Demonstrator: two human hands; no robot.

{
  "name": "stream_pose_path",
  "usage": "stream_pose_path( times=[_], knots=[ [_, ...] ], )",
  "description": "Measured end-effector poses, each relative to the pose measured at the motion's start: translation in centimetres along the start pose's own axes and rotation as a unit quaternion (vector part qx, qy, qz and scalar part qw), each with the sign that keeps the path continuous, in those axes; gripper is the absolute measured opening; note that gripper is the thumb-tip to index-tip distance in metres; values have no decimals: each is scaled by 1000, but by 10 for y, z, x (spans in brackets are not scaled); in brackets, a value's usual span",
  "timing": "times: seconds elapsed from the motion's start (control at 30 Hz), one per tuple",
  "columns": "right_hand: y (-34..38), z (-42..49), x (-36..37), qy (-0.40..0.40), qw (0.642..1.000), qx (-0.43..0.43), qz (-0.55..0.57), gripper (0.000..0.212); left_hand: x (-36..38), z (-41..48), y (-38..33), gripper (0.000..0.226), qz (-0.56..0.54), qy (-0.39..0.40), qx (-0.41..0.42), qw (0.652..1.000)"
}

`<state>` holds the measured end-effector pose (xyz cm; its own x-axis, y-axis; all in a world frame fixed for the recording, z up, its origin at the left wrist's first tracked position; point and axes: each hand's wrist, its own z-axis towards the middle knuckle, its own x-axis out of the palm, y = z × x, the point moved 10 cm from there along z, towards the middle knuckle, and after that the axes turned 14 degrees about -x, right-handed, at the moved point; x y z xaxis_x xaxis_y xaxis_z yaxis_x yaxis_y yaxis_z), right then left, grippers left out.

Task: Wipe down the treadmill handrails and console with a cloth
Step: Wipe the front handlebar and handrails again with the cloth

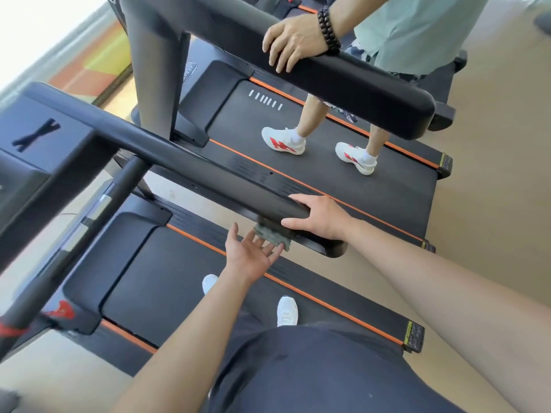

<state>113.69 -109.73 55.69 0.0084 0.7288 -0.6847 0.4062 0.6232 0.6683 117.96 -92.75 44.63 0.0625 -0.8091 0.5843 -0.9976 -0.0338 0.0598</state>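
I'm on the handrail step, at the underside of the right handrail (208, 171) near its rear end. My right hand (319, 220) wraps that end, fingers over, thumb beneath. My left hand (250, 254) is palm-up, fingers straight, touching the grey cloth (272, 237) bunched under the rail. Next, I reckon: press upward and slide forward.

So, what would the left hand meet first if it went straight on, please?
Most likely the grey-green cloth hanging under the handrail. The left hand looks nearly on it, though depth is unclear.
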Motion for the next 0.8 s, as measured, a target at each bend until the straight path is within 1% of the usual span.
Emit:
stream_pose_path(
  times=[0.1,0.2,0.27,0.33,0.4,0.47,0.53,0.67,0.8],
  knots=[
    [3,0,0,11,1000,-4,-17,86,-6,-8,-30,69,-17,-10,31,999],
    [10,10,2,76,994,26,-68,65,-9,-18,-55,69,-23,-19,57,998],
    [21,23,1,115,986,41,-111,66,-10,-24,-71,68,-33,-22,75,996],
    [32,36,0,127,983,45,-122,69,-11,-31,-89,68,-46,-23,96,994],
    [44,51,5,124,988,32,-90,65,-14,-37,-107,66,-64,-25,119,991],
    [62,69,11,116,992,6,-48,72,-17,-42,-124,63,-86,-28,138,986],
    [88,91,15,99,994,-21,-32,76,-17,-47,-137,61,-101,-26,155,982],
    [138,138,27,66,992,-80,-75,71,-16,-59,-161,57,-135,-19,191,972],
    [173,172,38,67,985,-125,-102,80,-18,-67,-180,58,-152,-14,208,966]
  ],
)
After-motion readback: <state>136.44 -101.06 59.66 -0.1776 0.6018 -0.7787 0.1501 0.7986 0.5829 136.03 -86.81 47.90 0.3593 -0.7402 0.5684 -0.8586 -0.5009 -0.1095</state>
